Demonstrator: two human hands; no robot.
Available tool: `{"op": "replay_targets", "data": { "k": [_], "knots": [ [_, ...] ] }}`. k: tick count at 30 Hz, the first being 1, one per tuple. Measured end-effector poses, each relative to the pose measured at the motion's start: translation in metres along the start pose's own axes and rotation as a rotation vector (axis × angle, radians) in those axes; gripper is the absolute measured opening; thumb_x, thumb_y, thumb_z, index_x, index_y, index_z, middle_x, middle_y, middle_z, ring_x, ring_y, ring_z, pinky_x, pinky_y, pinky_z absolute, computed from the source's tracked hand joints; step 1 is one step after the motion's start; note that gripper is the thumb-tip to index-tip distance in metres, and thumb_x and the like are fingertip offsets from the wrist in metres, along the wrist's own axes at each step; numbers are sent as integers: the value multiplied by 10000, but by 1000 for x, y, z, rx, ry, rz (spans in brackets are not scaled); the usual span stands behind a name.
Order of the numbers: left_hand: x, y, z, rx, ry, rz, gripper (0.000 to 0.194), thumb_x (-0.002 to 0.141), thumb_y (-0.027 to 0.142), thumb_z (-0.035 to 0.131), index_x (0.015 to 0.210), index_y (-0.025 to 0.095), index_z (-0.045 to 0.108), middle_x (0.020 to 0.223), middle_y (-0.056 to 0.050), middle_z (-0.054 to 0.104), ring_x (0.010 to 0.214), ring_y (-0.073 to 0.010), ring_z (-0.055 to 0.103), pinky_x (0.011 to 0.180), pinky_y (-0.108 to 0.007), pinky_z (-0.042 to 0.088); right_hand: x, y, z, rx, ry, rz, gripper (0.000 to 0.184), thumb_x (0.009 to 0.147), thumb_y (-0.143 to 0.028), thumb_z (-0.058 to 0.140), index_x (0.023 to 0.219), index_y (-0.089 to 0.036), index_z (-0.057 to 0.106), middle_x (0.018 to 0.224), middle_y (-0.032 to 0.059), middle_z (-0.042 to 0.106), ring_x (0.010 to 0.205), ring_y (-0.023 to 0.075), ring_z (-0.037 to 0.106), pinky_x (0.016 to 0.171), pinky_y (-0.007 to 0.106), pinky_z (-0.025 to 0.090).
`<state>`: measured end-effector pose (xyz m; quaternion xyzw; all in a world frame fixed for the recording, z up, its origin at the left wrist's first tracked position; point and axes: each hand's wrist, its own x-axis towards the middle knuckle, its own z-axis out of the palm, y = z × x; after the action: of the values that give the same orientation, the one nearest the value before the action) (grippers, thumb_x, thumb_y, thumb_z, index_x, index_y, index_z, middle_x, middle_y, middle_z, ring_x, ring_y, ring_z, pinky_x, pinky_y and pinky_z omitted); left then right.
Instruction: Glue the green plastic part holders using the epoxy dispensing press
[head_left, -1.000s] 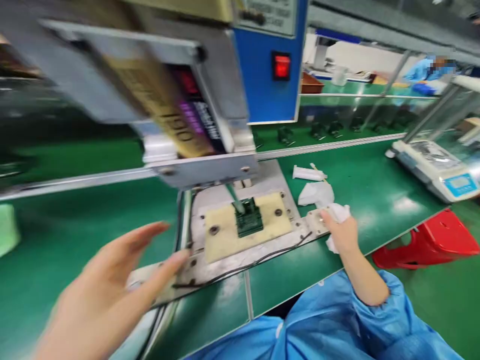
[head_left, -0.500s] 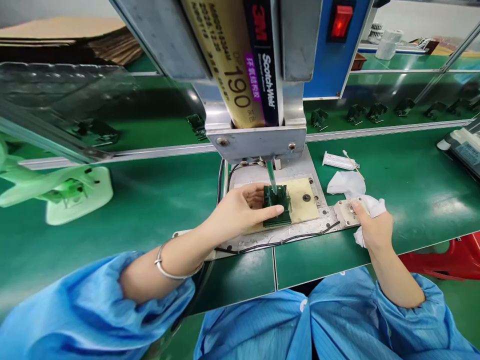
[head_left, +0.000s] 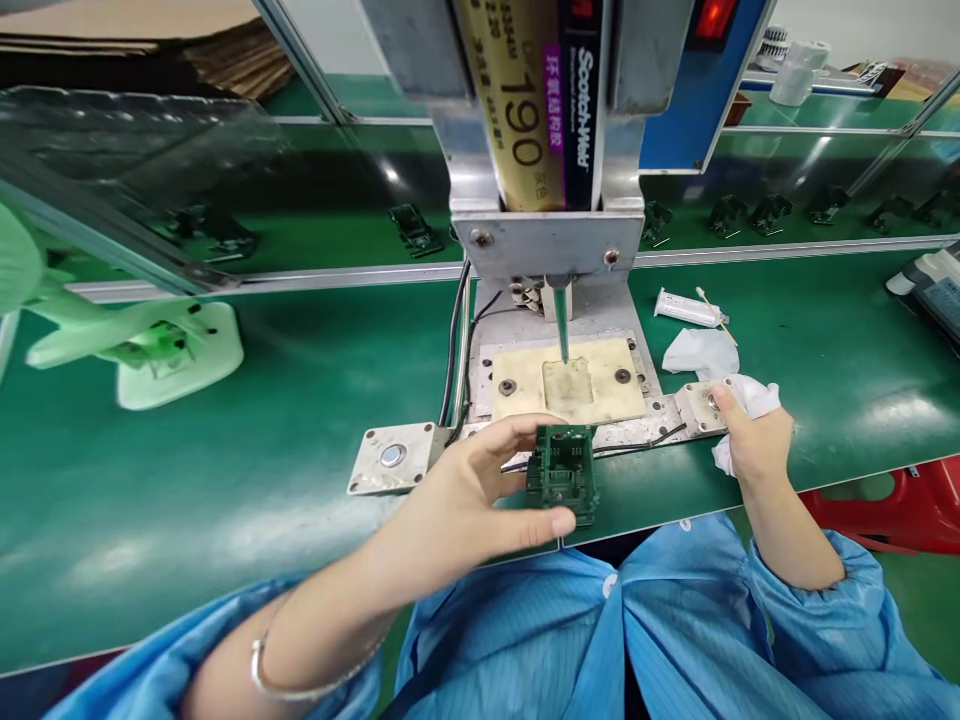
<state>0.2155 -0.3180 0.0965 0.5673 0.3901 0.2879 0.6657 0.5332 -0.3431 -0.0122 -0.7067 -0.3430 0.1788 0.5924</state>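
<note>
Now, left hand [head_left: 480, 485]: a green part [head_left: 566, 470] is being held by its left side, just off the near side of the metal base — the thumb is laid along the lower edge, the fingers are set at the upper side.
Left grip: partly closed, only as wide as the part; the open, slotted face is turned upward.
Right hand [head_left: 761, 445]: placed at the right button box [head_left: 694, 408], the thumb at its button, a white tissue [head_left: 757, 397] bunched against the hand.
Right grip: fingers curled; whether the tissue is pinched, or the button pressed, cannot be told.
Pale plate [head_left: 517, 400]: bolted to the base, its shallow recess [head_left: 570, 392] exposed.
Nozzle [head_left: 562, 325]: pointed down at the recess's far edge, with the labelled cartridge [head_left: 525, 130] mounted above.
Left button box [head_left: 392, 456]: untouched by either hand.
Progress: the held part is lifted off the plate — whether any adhesive has been put on it cannot be made out, so what is left cannot be judged.
Table [head_left: 322, 380]: a clear tube [head_left: 686, 308] and a swab [head_left: 716, 317] are seen to the right; similar dark green parts [head_left: 414, 230] are set out behind.
</note>
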Motion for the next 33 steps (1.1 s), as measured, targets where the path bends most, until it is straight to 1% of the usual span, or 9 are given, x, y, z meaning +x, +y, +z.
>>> {"op": "replay_targets", "data": {
  "k": [4, 7, 9, 11, 15, 20, 26, 30, 33],
  "knots": [
    [-33, -12, 15, 101, 124, 349, 599, 693, 176, 928, 1230, 304, 694, 1193, -58, 698, 1094, -238, 683, 900, -271, 593, -15, -3, -10, -228, 197, -182, 573, 738, -651, 760, 960, -123, 742, 886, 121, 738, 844, 282, 707, 814, 424, 582],
    [-45, -14, 20, 146, 107, 528, 653, 706, 197, 941, 1286, 320, 668, 1188, -49, 702, 1154, -233, 649, 1006, -285, 554, -52, -22, -26, -545, 279, -544, 463, 767, -612, 756, 848, -160, 698, 745, 88, 687, 698, 256, 690, 668, 369, 577],
    [-47, -13, 20, 160, 76, 591, 664, 721, 217, 938, 1312, 302, 648, 1186, -57, 703, 1161, -240, 640, 1027, -309, 548, -82, -46, -34, -515, 73, -836, 333, 802, -492, 763, 871, -185, 655, 718, 53, 665, 619, 213, 665, 567, 314, 547],
    [-48, -12, 20, 172, 46, 610, 671, 740, 216, 925, 1335, 302, 626, 1200, -51, 699, 1173, -236, 633, 1020, -305, 553, -108, -73, -35, -312, -230, -969, 204, 842, -352, 726, 917, -197, 615, 683, 17, 628, 571, 186, 630, 515, 300, 515],
    [-48, -14, 21, 165, 20, 606, 688, 746, 228, 920, 1352, 315, 607, 1224, -33, 690, 1187, -231, 624, 1032, -301, 555, -134, -110, -24, -162, -650, -944, 156, 880, -163, 635, 781, -215, 526, 556, -40, 469, 470, 136, 470, 456, 298, 362],
    [-50, -18, 27, 113, 87, 637, 649, 729, 285, 936, 1306, 302, 638, 1166, -32, 709, 1124, -226, 657, 1032, -300, 570, -145, -107, -9, -103, -491, -1087, 239, 891, -105, 567, 690, -213, 494, 586, -22, 446, 497, 138, 400, 501, 329, 239],
    [-50, -21, 34, 100, 182, 653, 633, 704, 298, 950, 1266, 307, 660, 1127, -61, 716, 1092, -267, 677, 977, -369, 610, -151, -107, 2, -111, -480, -1112, 297, 905, -56, 435, 658, -221, 442, 562, -7, 440, 490, 147, 369, 483, 344, 190],
    [-49, -24, 33, 143, 289, 556, 608, 711, 308, 943, 1258, 318, 678, 1132, -55, 703, 1053, -237, 680, 863, -272, 615, -143, -117, -4, -160, -477, -1034, 238, 866, -88, 632, 721, -218, 496, 558, -45, 422, 466, 127, 395, 448, 311, 269],
    [-48, -24, 28, 127, 292, 481, 644, 686, 356, 956, 1270, 337, 685, 1143, -57, 695, 1056, -242, 675, 862, -255, 610, -132, -116, -14, -224, -331, -948, 172, 845, -88, 685, 811, -206, 565, 608, -33, 488, 479, 133, 469, 440, 294, 394]
  ]
}}
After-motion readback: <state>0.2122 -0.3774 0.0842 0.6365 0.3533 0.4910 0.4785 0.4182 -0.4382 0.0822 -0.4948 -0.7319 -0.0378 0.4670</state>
